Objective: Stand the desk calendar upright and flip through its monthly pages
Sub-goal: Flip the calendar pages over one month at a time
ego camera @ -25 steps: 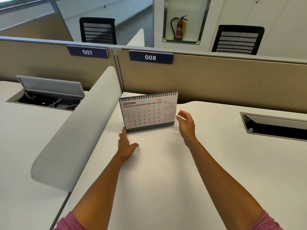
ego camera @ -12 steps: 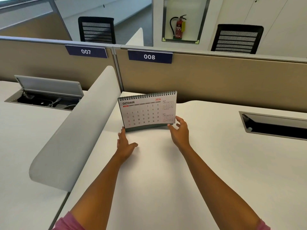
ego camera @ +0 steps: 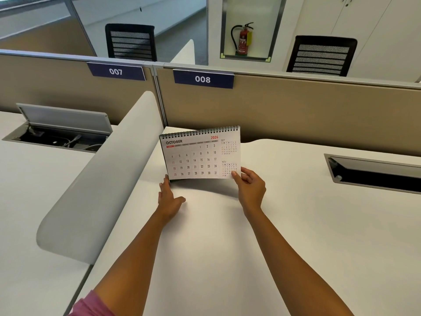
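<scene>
We see two hands on one white desk [ego camera: 205,258]. Left hand [ego camera: 169,198] spread flat, fingertips touching one upright desk calendar [ego camera: 200,156]; right hand [ego camera: 250,187] pinching October page's lower right corner. Beyond: two chairs [ego camera: 132,42], one fire extinguisher [ego camera: 243,38].

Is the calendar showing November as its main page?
No, the calendar shows OCTOBER 2026 as its main page, with the right hand pinching that page's lower right corner.

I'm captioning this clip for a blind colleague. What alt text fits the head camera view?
A person's right hand pinches the lower right corner of the October 2026 page of a spiral-bound desk calendar standing on a white desk, lifting it off the base. The left hand rests flat at the calendar's lower left corner, below beige partitions numbered 007 and 008.
</scene>
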A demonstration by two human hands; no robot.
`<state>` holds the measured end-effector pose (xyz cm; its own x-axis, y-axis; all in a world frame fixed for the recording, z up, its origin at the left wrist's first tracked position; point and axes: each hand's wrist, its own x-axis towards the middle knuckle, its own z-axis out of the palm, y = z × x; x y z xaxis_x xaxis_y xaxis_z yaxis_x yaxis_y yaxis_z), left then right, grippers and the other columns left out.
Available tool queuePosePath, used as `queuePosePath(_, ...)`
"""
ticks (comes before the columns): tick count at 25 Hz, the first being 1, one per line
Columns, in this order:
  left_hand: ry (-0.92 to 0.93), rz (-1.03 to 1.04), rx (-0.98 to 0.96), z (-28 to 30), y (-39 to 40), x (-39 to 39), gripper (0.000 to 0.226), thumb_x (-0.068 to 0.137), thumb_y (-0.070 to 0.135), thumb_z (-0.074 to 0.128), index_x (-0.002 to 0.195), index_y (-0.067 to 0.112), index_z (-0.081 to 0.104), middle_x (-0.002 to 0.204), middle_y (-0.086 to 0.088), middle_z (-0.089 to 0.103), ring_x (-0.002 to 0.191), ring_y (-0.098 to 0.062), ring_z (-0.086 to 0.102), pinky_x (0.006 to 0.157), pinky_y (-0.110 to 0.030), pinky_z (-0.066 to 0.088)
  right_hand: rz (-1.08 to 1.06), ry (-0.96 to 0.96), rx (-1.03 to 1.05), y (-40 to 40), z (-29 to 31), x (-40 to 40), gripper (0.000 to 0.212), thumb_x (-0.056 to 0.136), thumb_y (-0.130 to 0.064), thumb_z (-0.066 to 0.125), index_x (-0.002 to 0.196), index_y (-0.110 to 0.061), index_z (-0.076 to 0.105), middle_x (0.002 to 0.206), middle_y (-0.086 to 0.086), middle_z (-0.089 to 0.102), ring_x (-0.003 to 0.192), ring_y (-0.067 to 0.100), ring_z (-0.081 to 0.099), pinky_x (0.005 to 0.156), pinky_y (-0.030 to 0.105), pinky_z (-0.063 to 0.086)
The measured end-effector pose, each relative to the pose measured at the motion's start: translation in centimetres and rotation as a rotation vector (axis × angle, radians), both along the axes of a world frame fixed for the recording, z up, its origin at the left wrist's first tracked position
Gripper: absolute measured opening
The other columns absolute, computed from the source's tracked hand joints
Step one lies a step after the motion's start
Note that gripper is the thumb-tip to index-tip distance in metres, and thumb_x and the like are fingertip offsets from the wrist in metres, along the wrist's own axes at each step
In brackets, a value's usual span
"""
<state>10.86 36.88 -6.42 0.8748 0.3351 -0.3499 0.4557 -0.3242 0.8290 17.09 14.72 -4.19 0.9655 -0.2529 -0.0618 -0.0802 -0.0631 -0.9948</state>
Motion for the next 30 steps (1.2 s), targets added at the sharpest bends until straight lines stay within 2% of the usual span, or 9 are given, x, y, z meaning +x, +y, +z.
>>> queuePosePath(4, 0.019, 0.008, -0.021, 0.3, -0.1, -0.1, 0.094, 0.089, 0.007, 0.057, 0.156, 0.03, -0.004, 0.166, -0.002, -0.004, 0.153, -0.033, -0.005, 0.124, -0.049, 0.004, 0.024, -0.007, 0.043, -0.2, 0.0, -0.1, 0.016, 0.082, -0.023, 0.078, 0.098, -0.02, 0.073, 0.094, -0.007, 0.075, 0.083, 0.0, 0.07, 0.075, 0.012, 0.053)
queuePosePath(7, 0.04, 0.015, -0.035, 0.4, -0.1, -0.2, 0.094, 0.089, 0.008, 0.057, 0.156, 0.032, -0.005, 0.166, -0.002, -0.009, 0.153, -0.032, -0.009, 0.123, -0.049, 0.003, 0.109, 0.004, 0.118, -0.1, 0.2, -0.2, 0.01, 0.086, -0.023, 0.073, 0.096, -0.019, 0.072, 0.096, -0.003, 0.076, 0.087, 0.01, 0.071, 0.082, 0.023, 0.057)
queuePosePath(10, 0.018, 0.01, -0.025, 0.6, -0.1, -0.2, 0.092, 0.087, 0.007, 0.057, 0.155, 0.031, 0.001, 0.165, -0.004, 0.006, 0.151, -0.036, 0.003, 0.123, -0.053, 0.01, 0.155, 0.053, 0.239, 0.1, 0.7, -0.5, 0.005, 0.093, -0.025, 0.064, 0.094, -0.022, 0.068, 0.1, -0.002, 0.075, 0.098, 0.02, 0.069, 0.081, 0.028, 0.058)
queuePosePath(12, -0.007, 0.015, -0.031, 0.9, -0.2, -0.2, 0.091, 0.079, 0.008, 0.058, 0.153, 0.029, 0.01, 0.156, -0.005, 0.021, 0.146, -0.037, 0.017, 0.12, -0.055, 0.02, 0.177, 0.107, 0.356, 0.2, 1.4, -0.6, 0.016, 0.097, -0.033, 0.057, 0.097, -0.021, 0.067, 0.104, 0.001, 0.075, 0.103, 0.023, 0.068, 0.081, 0.03, 0.058)
queuePosePath(15, -0.01, 0.014, -0.039, 1.2, -0.4, -0.2, 0.096, 0.065, 0.019, 0.055, 0.153, 0.024, 0.016, 0.154, -0.008, 0.022, 0.143, -0.036, 0.022, 0.117, -0.054, 0.029, 0.227, 0.161, 0.591, 0.1, 2.8, -0.6, 0.041, 0.096, -0.052, 0.047, 0.116, -0.023, 0.067, 0.116, 0.005, 0.073, 0.109, 0.021, 0.067, 0.081, 0.033, 0.057)
queuePosePath(18, -0.028, 0.01, -0.051, 1.1, -0.4, -0.5, 0.099, 0.064, 0.023, 0.054, 0.155, 0.025, 0.016, 0.158, -0.005, 0.02, 0.148, -0.033, 0.015, 0.12, -0.052, 0.024, 0.291, 0.181, 0.744, -0.4, 4.3, -0.6, 0.069, 0.088, -0.073, 0.037, 0.125, -0.021, 0.065, 0.123, 0.01, 0.069, 0.111, 0.025, 0.067, 0.082, 0.035, 0.057)
queuePosePath(21, -0.061, -0.009, -0.084, 1.1, -0.3, -0.6, 0.097, 0.073, 0.017, 0.062, 0.155, 0.03, 0.011, 0.161, 0.0, 0.019, 0.15, -0.031, 0.014, 0.121, -0.051, 0.02, 0.38, 0.191, 0.909, -0.7, 5.5, -0.5, 0.09, 0.078, -0.085, 0.033, 0.131, -0.018, 0.062, 0.129, 0.012, 0.065, 0.11, 0.027, 0.066, 0.092, 0.043, 0.053)
queuePosePath(26, 0.014, -0.018, -0.017, 0.9, -0.2, -0.2, 0.094, 0.091, 0.01, 0.06, 0.156, 0.027, -0.006, 0.166, -0.003, -0.002, 0.153, -0.033, -0.002, 0.124, -0.05, 0.006, 0.474, 0.182, 1.137, -0.7, 7.9, -0.1, 0.101, 0.073, -0.09, 0.03, 0.138, -0.017, 0.055, 0.131, 0.012, 0.063, 0.118, 0.034, 0.061, 0.101, 0.051, 0.046)
queuePosePath(30, -0.015, -0.067, 0.034, 0.5, -0.2, -0.1, 0.092, 0.092, 0.008, 0.058, 0.156, 0.02, -0.007, 0.166, -0.004, -0.004, 0.154, -0.028, -0.007, 0.125, -0.044, -0.004, 0.555, 0.124, 1.131, 0.1, 10.6, 1.0, 0.098, 0.076, -0.088, 0.024, 0.144, -0.023, 0.047, 0.145, 0.009, 0.052, 0.134, 0.033, 0.049, 0.106, 0.054, 0.042)
